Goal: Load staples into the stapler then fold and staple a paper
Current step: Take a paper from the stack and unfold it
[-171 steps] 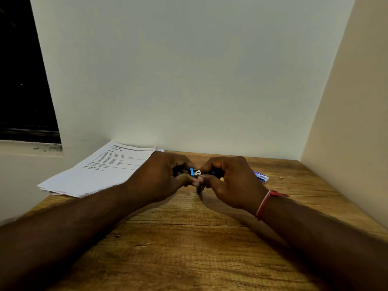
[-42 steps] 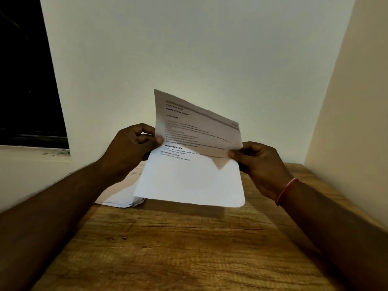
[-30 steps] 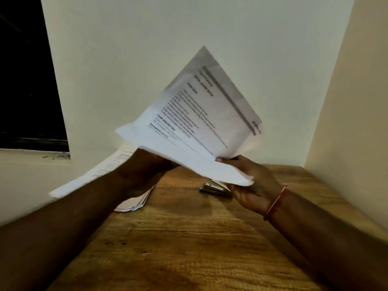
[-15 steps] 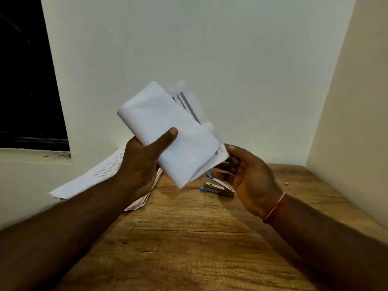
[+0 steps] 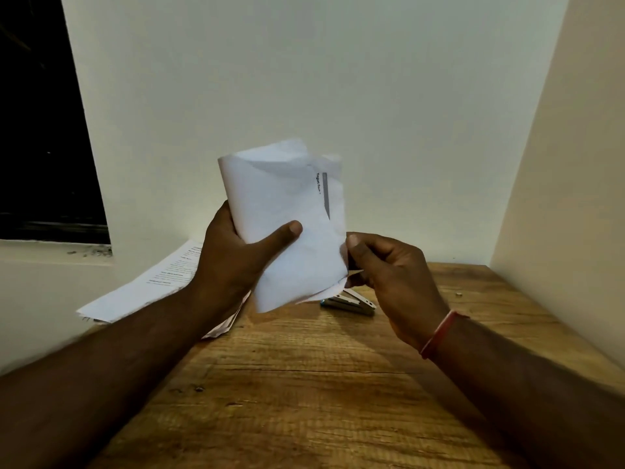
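Your wooden table (image 5: 304,401) runs toward a pale wall (image 5: 372,96) corner. Above it, your left hand (image 5: 236,262) grips the folded paper (image 5: 287,211) and your right hand (image 5: 395,275) pinches its right edge. The paper's long axis stands near upright, top leaning left. Beyond lie the stapler (image 5: 351,301), loose sheets (image 5: 145,289) and a dark window (image 5: 40,130).

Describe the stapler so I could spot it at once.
Start at the wooden table and look at its far half. There, just below the folded paper and beside the right hand, lies the stapler. It is the only shiny metal thing, with a blue tip, while the stack of printed sheets to its left is white paper.
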`<state>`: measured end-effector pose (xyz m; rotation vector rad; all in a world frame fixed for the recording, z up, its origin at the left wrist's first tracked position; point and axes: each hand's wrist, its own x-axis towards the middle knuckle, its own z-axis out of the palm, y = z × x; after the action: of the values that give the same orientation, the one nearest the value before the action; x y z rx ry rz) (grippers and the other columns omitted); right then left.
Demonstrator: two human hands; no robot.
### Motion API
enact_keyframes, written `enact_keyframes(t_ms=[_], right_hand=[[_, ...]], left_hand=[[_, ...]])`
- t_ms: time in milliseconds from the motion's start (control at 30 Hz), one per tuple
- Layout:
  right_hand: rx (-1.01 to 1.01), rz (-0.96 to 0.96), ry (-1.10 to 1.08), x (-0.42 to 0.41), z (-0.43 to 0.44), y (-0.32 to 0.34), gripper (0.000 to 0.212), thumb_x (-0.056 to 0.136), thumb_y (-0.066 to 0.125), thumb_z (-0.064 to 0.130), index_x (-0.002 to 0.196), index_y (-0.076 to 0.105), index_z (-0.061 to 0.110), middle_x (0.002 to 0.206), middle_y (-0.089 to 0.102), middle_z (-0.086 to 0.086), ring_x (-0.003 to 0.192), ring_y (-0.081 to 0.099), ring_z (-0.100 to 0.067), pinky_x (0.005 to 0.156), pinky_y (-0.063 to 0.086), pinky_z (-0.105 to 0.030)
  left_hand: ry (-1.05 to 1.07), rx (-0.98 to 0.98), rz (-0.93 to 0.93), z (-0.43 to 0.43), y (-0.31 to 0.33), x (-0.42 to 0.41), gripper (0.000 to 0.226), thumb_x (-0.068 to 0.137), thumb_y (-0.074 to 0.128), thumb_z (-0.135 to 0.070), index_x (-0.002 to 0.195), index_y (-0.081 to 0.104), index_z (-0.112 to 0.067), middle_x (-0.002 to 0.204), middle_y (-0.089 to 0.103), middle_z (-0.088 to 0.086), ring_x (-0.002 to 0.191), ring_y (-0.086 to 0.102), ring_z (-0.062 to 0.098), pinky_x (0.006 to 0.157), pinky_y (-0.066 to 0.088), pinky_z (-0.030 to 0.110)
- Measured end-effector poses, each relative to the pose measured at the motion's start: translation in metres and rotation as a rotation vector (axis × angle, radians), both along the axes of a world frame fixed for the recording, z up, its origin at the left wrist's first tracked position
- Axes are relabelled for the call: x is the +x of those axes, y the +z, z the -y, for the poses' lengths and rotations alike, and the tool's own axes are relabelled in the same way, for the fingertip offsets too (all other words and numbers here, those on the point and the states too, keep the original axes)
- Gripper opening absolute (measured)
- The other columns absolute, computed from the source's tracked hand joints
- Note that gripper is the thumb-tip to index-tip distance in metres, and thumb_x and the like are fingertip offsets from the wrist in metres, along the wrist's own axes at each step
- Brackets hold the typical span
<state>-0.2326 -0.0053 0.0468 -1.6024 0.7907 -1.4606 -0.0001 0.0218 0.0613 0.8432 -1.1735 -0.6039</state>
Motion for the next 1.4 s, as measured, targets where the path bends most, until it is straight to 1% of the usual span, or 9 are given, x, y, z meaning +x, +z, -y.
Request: enact_keyframes(t_ms=[133,300,500,633,800,967,1133,1267,1400], right_hand=[[-0.072,-0.091,-0.077,-0.001,0.000,-0.002,0.020,0.105,0.073,0.016,0.111,0.086,0.030,0.099,0.087,0.005,0.081,0.076,-0.008,0.072,0.063,-0.026],[-0.094,-0.094,-0.066,-0.001,-0.002,-0.001,0.022,0.105,0.073,0.016,0.107,0.085,0.035,0.099,0.087,0.009,0.079,0.076,-0.007,0.073,0.064,-0.026],[-0.056,-0.032,-0.064,-0.001,-0.001,0.001,0.031,0.101,0.077,0.007,0.126,0.075,0.026,0.101,0.087,-0.001,0.084,0.081,-0.023,0.071,0.068,-0.034],[-0.093,-0.075,-0.090,-0.003,0.001,0.000,0.020,0.095,0.083,0.001,0.111,0.076,0.010,0.104,0.085,-0.004,0.084,0.082,-0.026,0.070,0.069,-0.038],[-0.033,-0.185,0.069,-0.001,-0.001,-0.006,0.012,0.103,0.075,0.010,0.106,0.086,0.008,0.102,0.086,-0.006,0.086,0.080,-0.020,0.074,0.066,-0.034],[0.115,-0.120,0.191,0.001,-0.005,-0.002,0.049,0.109,0.061,0.039,0.106,0.083,-0.005,0.100,0.083,-0.025,0.077,0.076,-0.030,0.072,0.063,-0.036],[0.089,-0.256,0.080,0.000,-0.007,-0.003,0.015,0.095,0.085,0.022,0.088,0.090,0.010,0.086,0.085,-0.011,0.077,0.079,-0.022,0.074,0.063,-0.026],[0.072,-0.322,0.034,0.000,-0.005,-0.004,0.014,0.090,0.090,0.024,0.083,0.090,0.012,0.084,0.085,-0.010,0.092,0.082,-0.034,0.092,0.066,-0.039],[0.078,-0.307,0.055,0.000,-0.004,-0.005,0.016,0.085,0.094,0.017,0.079,0.086,0.005,0.082,0.084,-0.013,0.085,0.082,-0.029,0.092,0.067,-0.043]], left_hand=[[0.011,0.025,0.078,0.002,-0.001,0.003,0.078,0.073,0.103,-0.029,0.141,0.066,-0.020,0.132,0.082,-0.005,0.117,0.082,0.015,0.099,0.069,0.047],[0.053,0.054,0.201,0.003,0.000,0.004,0.086,0.070,0.107,-0.047,0.142,0.063,-0.030,0.133,0.079,-0.010,0.118,0.079,0.012,0.098,0.068,0.046],[-0.033,0.070,0.026,0.004,0.004,0.004,0.058,0.087,0.096,-0.033,0.137,0.070,-0.019,0.127,0.084,-0.001,0.115,0.083,0.023,0.101,0.068,0.054],[-0.053,0.093,-0.102,0.008,0.005,0.009,0.055,0.089,0.093,-0.024,0.138,0.071,-0.014,0.126,0.086,0.002,0.114,0.084,0.026,0.101,0.068,0.053],[-0.026,0.098,-0.110,0.012,0.004,0.012,0.054,0.089,0.095,-0.025,0.138,0.072,-0.015,0.126,0.086,0.002,0.114,0.084,0.025,0.101,0.068,0.054],[0.047,0.063,-0.102,0.011,0.005,0.013,0.054,0.088,0.096,-0.027,0.136,0.073,-0.018,0.124,0.086,-0.003,0.110,0.084,0.019,0.097,0.070,0.047],[0.037,0.068,-0.120,0.014,0.004,0.013,0.054,0.086,0.097,-0.028,0.134,0.074,-0.019,0.125,0.085,0.000,0.113,0.084,0.026,0.099,0.069,0.056],[0.010,0.065,-0.132,0.015,0.002,0.015,0.058,0.085,0.100,-0.032,0.135,0.074,-0.019,0.127,0.085,0.004,0.115,0.083,0.032,0.099,0.067,0.061],[-0.012,0.086,-0.166,0.014,0.005,0.014,0.060,0.083,0.099,-0.033,0.135,0.074,-0.016,0.125,0.085,0.004,0.113,0.084,0.032,0.098,0.068,0.060]])
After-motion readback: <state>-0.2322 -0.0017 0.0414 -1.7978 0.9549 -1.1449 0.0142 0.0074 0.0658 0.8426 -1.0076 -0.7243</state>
